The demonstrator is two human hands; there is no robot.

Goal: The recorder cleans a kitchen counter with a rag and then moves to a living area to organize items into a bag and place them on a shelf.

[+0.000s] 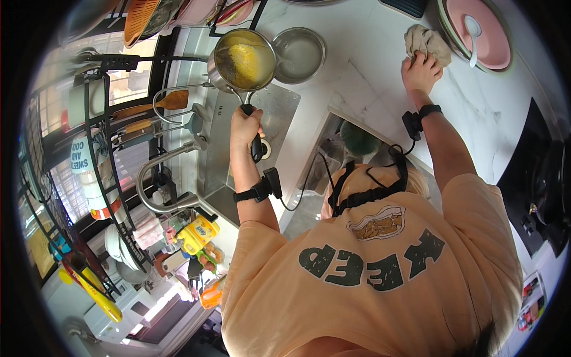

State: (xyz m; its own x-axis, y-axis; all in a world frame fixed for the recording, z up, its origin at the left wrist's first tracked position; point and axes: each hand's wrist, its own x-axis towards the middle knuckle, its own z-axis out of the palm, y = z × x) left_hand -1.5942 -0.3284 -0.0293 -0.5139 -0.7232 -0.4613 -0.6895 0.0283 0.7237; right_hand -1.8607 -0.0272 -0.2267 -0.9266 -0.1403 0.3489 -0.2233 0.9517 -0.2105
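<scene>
My left hand [246, 127] grips the black handle of a stainless steel saucepan [217, 67], over the far end of the sink. Inside the pan lies a heap of yellow, crumbly or grainy food [244, 60] with pale liquid around it. Right beside the pan, on the counter, is a steel bowl [308, 56] with cloudy liquid in it. Over to the right, my right hand [421, 73] has its fingers on a crumpled beige cloth [428, 42] lying on the marble-patterned counter. What is under the cloth is hidden.
A pink basin [493, 26] with a white spoon [473, 33] stands at far right. Below me is the steel sink [279, 107] with its faucet [142, 178]. An open drawer [328, 120] holds plastic bags. A black dish rack [111, 174] and hanging utensils line the left; a black cooktop [522, 178] is at right.
</scene>
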